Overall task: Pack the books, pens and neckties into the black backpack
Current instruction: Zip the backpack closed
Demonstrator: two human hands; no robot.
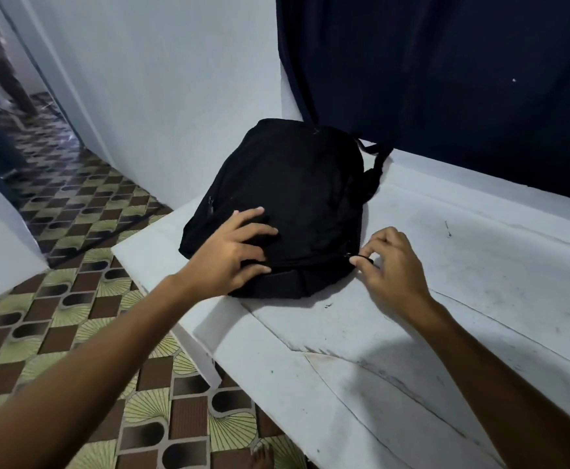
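The black backpack (293, 184) lies flat on the white table (412, 333), its top toward me and its straps trailing off at the back right. My left hand (232, 252) presses flat on the bag's near end, fingers spread. My right hand (392, 265) pinches the black zipper pull (361, 258) at the bag's near right corner. The bag looks zipped shut. No books, pens or neckties show.
A dark blue curtain (446, 79) hangs behind the table. A pale wall (175, 96) stands to the left of the bag. Patterned floor tiles (73, 316) lie on the left below the table's edge, and a doorway (12, 130) opens at far left.
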